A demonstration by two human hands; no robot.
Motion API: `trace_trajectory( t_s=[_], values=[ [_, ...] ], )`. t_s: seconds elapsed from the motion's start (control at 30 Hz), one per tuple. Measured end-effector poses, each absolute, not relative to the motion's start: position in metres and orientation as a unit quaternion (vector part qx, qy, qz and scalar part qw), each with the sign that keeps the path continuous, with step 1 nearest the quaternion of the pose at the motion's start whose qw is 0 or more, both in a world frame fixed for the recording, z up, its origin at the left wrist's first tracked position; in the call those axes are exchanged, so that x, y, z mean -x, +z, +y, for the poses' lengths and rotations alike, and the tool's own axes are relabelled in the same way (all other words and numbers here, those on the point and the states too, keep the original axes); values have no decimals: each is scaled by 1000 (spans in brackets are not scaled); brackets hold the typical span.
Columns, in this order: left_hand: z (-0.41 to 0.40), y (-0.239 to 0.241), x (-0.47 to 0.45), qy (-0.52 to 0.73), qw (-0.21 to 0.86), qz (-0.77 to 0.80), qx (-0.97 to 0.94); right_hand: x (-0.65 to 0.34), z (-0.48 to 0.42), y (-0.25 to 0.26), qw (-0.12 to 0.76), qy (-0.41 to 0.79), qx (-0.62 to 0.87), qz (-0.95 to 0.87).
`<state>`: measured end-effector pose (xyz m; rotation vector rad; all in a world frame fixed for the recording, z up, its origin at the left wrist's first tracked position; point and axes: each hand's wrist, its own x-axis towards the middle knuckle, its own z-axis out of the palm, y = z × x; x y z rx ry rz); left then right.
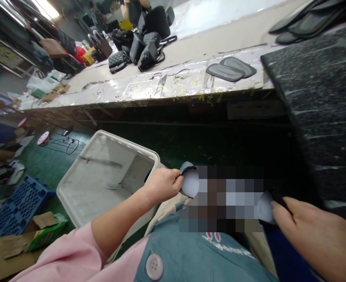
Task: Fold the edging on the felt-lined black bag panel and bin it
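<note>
My left hand point(164, 182) is closed, its thumb and fingers pinching the dark edge of a pale, rounded piece point(191, 184) in front of my apron point(175, 250). My right hand point(310, 229), lower right, grips a similar pale, dark-edged piece point(265, 208). A pixelated patch covers the space between the hands, so I cannot tell whether these are two pieces or two ends of one. Beside my left forearm stands a large white plastic bin point(102, 172), its open top facing me.
Along the workbench point(184, 84) lie black handbags point(143, 49) and grey oval pieces point(226, 72). A dark speckled surface point(322, 98) rises at right. On the green floor are a blue pallet point(20, 203), cardboard point(14, 243) and a wire-framed stool point(58, 141). Another person is beyond the bench.
</note>
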<state>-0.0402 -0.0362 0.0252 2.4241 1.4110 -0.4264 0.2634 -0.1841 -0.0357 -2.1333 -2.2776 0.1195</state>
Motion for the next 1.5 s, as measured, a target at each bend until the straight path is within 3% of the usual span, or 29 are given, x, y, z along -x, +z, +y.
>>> trace_trajectory(
  t_s=[0.1, 0.43, 0.53, 0.67, 1.0, 1.23, 1.5],
  values=[
    [-38, 16, 40, -163, 94, 478, -858, -254, -178, -18, -56, -59, 597, -798],
    [-55, 13, 46, -118, 127, 515, -839, -253, -168, -11, -50, -119, 548, -827],
    [-48, 18, 44, -104, 145, 512, -840, -256, -169, -12, -60, -59, 597, -798],
    [-41, 24, 42, -93, 141, 523, -836, -256, -173, -9, 0, 96, 715, -693],
    [-47, 10, 39, -119, 130, 530, -829, -264, -169, 9, 0, 276, 690, -669],
    [-40, 8, 39, -111, 162, 523, -829, -284, -167, 23, 73, 320, 742, -585],
    [-45, 4, 42, -97, 152, 525, -832, -262, -157, 10, 17, 199, 720, -664]
  ],
)
